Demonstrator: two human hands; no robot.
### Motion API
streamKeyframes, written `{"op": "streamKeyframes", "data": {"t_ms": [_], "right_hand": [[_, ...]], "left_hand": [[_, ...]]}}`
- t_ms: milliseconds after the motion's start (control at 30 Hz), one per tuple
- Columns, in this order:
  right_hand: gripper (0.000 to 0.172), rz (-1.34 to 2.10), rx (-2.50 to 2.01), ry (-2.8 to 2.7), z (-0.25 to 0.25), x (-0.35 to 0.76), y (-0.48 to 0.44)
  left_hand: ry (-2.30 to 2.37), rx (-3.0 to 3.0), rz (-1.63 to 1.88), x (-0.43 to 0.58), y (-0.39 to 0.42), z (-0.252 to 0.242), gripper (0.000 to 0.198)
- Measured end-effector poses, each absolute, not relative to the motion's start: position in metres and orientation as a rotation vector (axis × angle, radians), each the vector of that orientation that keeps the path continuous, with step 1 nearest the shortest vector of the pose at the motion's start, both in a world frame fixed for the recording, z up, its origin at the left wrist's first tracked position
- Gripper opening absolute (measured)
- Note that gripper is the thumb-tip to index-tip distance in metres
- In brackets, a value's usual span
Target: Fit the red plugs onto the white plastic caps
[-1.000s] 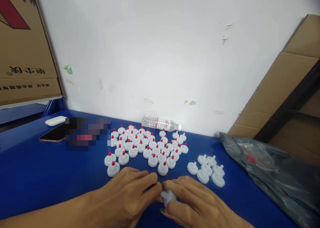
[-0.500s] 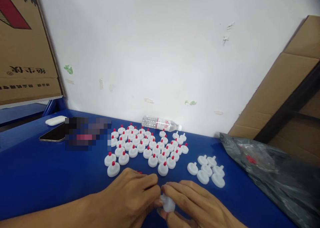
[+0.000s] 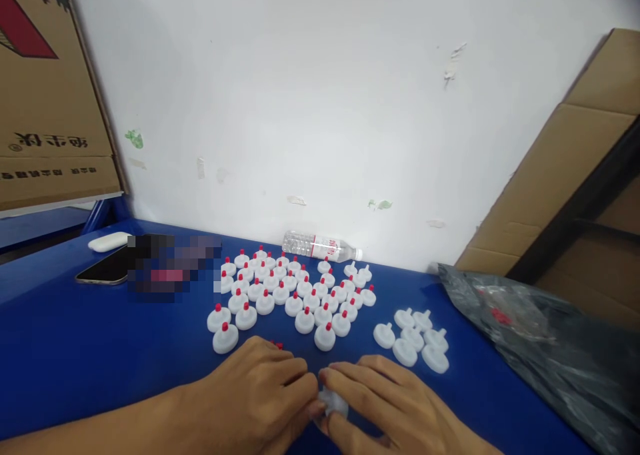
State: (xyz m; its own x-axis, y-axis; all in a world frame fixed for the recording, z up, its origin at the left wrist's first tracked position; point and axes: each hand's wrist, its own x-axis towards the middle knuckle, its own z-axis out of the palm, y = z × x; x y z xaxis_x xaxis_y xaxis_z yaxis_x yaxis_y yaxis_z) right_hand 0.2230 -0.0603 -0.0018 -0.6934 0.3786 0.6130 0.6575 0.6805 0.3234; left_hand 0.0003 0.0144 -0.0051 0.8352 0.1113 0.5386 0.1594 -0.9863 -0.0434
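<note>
Between my hands at the near edge is a white plastic nozzle cap [image 3: 334, 403], partly covered by fingers. My right hand [image 3: 385, 402] is closed around it, fingers over the top and thumb below. My left hand [image 3: 270, 388] has its fingers pinched together against the cap's left side; what lies in the pinch is hidden. A few small red tips [image 3: 278, 345] show just beyond my left knuckles. Farther back stand many white caps with red tips [image 3: 265, 302]. To the right, several white caps with bare spouts [image 3: 411, 339] form a group.
A clear plastic bottle [image 3: 323, 246] lies against the wall. On the left of the blue table [image 3: 60, 348] are a phone [image 3: 103, 266] and a white case [image 3: 110, 242]. A dark plastic bag [image 3: 545, 355] with a clear bag on it lies right. Cardboard boxes flank both sides.
The cap has tilted or sunk slightly between my hands, and the right fingers lie flatter over it. The left hand stays pressed close. The view has shifted a little.
</note>
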Motion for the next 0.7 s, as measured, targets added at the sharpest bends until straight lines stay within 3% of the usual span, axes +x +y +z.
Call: {"op": "streamKeyframes", "data": {"t_ms": [300, 533, 700], "right_hand": [[0.012, -0.725, -0.793, -2.320, -0.0046, 0.2197, -0.0574], [0.025, -0.683, -0.764, -2.263, -0.0018, 0.2156, -0.0535], [0.024, -0.690, -0.766, -2.262, -0.0029, 0.2156, -0.0535]], "left_hand": [[-0.221, -2.910, -0.898, 0.0020, 0.0139, -0.0039, 0.023], [-0.215, -2.906, -0.895, 0.0016, 0.0145, -0.0054, 0.023], [-0.219, -2.914, -0.893, 0.0023, 0.0141, -0.0066, 0.022]]}}
